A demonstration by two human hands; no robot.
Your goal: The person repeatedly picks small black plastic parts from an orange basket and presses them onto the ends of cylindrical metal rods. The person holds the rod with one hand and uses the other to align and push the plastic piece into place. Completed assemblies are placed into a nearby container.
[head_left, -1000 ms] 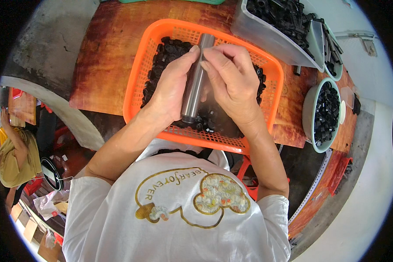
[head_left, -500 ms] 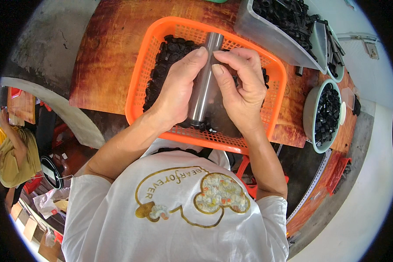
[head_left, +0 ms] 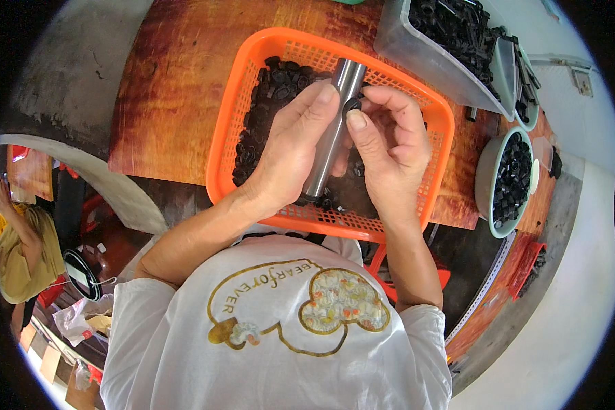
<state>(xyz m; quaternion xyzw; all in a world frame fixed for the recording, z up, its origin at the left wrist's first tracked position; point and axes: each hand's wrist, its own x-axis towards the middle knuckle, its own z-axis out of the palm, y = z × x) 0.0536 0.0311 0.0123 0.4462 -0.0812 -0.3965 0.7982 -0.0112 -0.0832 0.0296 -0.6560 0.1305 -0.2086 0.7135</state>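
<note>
Now the left hand [head_left: 290,150] wraps around a grey metal tube [head_left: 332,140], which slants above an orange basket [head_left: 445,133] on the table [head_left: 164,102]. Beside the tube, the right hand [head_left: 394,140] pinches a small black ring [head_left: 352,105] between thumb and forefinger. Loose black pieces [head_left: 251,140] lie in the basket below both hands.
</note>
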